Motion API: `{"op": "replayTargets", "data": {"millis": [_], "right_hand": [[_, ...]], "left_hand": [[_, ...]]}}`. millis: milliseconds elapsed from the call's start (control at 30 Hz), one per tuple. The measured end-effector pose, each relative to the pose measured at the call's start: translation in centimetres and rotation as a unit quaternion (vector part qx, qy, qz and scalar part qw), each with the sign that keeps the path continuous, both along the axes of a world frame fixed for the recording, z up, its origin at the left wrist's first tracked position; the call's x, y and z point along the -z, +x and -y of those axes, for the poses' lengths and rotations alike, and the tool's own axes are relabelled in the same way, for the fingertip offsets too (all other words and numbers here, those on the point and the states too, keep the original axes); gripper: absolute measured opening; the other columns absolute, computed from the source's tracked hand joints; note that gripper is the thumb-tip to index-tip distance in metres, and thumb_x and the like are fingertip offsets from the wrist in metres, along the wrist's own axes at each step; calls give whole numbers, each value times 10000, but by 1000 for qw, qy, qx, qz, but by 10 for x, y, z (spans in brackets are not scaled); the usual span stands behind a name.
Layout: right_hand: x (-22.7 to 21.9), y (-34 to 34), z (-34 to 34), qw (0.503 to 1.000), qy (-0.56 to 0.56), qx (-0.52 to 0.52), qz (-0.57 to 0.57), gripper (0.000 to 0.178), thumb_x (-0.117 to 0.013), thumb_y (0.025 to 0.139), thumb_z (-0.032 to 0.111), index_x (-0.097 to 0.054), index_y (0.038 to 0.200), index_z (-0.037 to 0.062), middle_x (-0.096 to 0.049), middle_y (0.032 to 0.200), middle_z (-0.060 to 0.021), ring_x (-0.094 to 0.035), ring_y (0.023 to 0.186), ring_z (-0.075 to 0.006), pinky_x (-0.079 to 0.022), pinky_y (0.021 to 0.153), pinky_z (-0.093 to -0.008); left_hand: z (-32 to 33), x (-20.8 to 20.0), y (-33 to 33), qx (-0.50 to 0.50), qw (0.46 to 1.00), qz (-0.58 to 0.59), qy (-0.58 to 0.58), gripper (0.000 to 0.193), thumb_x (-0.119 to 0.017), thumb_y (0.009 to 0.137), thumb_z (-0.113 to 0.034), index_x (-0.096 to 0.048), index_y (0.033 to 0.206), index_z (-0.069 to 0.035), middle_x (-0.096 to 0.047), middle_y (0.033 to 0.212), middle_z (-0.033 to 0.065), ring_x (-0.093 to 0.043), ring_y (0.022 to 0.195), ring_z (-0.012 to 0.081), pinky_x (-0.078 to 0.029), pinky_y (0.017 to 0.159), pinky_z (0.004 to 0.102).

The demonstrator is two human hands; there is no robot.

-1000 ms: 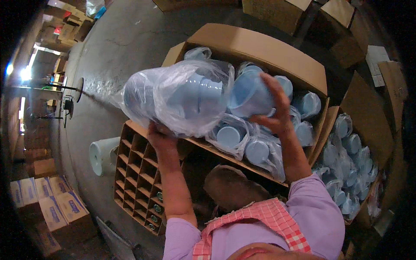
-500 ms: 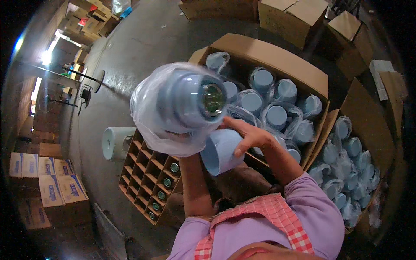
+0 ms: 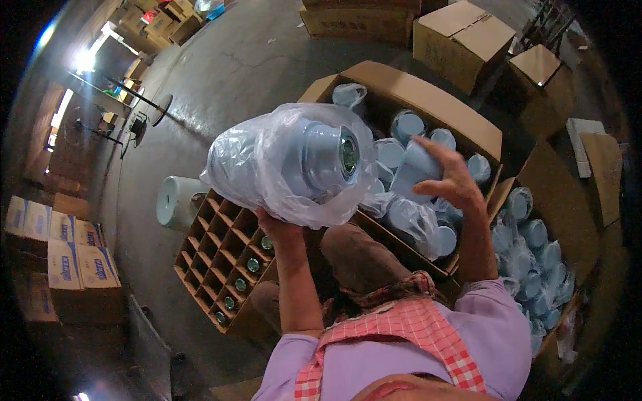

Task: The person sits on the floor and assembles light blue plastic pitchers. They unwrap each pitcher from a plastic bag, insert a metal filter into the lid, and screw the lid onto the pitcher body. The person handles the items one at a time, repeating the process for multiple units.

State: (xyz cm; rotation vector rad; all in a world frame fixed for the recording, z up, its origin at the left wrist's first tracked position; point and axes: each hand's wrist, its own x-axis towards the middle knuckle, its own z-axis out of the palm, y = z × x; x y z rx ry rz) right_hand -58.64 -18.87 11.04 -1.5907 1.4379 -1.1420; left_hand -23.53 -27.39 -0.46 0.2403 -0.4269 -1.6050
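A light-blue vacuum flask (image 3: 314, 150) lies tilted in a loose clear plastic bag (image 3: 234, 160), its uncapped mouth showing a shiny greenish glass neck. Beneath it, my left hand (image 3: 279, 227) is closed round the bagged body; most of those fingers are hidden. To the right, my right hand (image 3: 455, 177) grips a light-blue cup-shaped lid (image 3: 416, 170), thumb and fingers on either side. The lid is apart from the flask and hangs over an open carton (image 3: 428, 93) packed with several bagged blue flasks.
A divided carton (image 3: 217, 234) at my left knee holds several glass pieces with round tops. Behind it is a pale stool (image 3: 175, 200). Another open carton (image 3: 558, 200) of bagged flasks is at right. Closed boxes (image 3: 461, 37) stand at the back, stacked cartons (image 3: 67, 247) at far left.
My right hand has carried the lid away from the flask's mouth, to the right and over the carton. The flask stays in my left hand, its plastic bag now further forward round the neck.
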Motion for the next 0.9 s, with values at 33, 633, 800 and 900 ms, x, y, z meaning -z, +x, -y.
{"op": "replayTargets", "data": {"millis": [33, 633, 800, 900], "right_hand": [[-12, -6, -6, 997, -59, 31, -49, 889, -842, 494, 301, -534, 1296, 72, -541, 1265, -167, -539, 1139, -317, -428, 968, -423], [31, 49, 26, 968, -3, 14, 252, 815, -821, 534, 277, -539, 1268, 65, -550, 1230, -128, -532, 1124, -270, -399, 986, -386], [79, 44, 22, 924, 42, 45, 377, 968, -799, 485, 337, -449, 1366, 146, -482, 1317, -141, -492, 1165, -315, -363, 1026, -452], [100, 48, 8, 909, -66, 126, 392, 1005, -815, 559, 238, -330, 1434, 139, -452, 1344, -127, -471, 1212, -287, -362, 1027, -403]], "left_hand": [[-1, -3, -1, 19, 1000, -20, -2, 601, -478, 875, -402, -402, 1382, -89, -473, 1360, 114, -453, 1243, 334, -366, 1034, 522], [4, -17, -18, 95, 983, -114, 107, 497, -551, 760, -240, -542, 1194, 0, -598, 1119, 140, -575, 1054, 312, -483, 898, 450], [26, -5, -29, -8, 983, 136, 122, 441, -560, 752, -215, -548, 1138, 0, -598, 1081, 132, -587, 978, 296, -503, 829, 431], [44, -2, -59, 56, 978, 143, 140, 403, -554, 768, -196, -547, 1120, 0, -590, 1063, 123, -583, 934, 286, -501, 788, 429]]}}
